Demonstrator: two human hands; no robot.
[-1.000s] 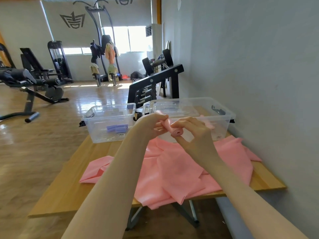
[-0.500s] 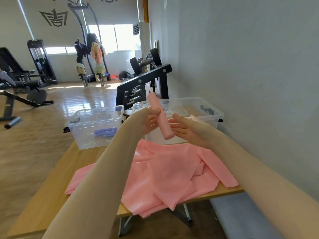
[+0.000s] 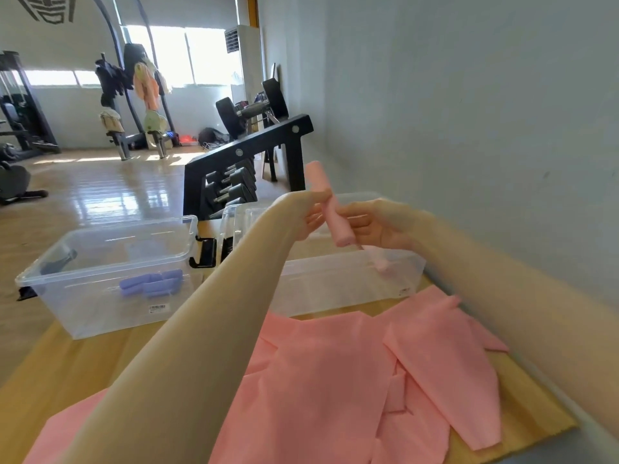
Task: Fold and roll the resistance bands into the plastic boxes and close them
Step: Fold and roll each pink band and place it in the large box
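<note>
Held up above the right clear plastic box (image 3: 345, 283): a rolled pink band (image 3: 330, 209), tilted, pinched at mid-length between left hand (image 3: 306, 214) and right hand (image 3: 375, 222), fingers of both curled round it, upper end poking above the hands. Spread loose over the wooden table (image 3: 83, 356) nearer the camera: unrolled pink bands (image 3: 335, 380), partly hidden by the left forearm and cut off at the bottom edge. Seen through the wall of the left clear plastic box (image 3: 104, 272): purple rolls (image 3: 150, 284), blurred.
</note>
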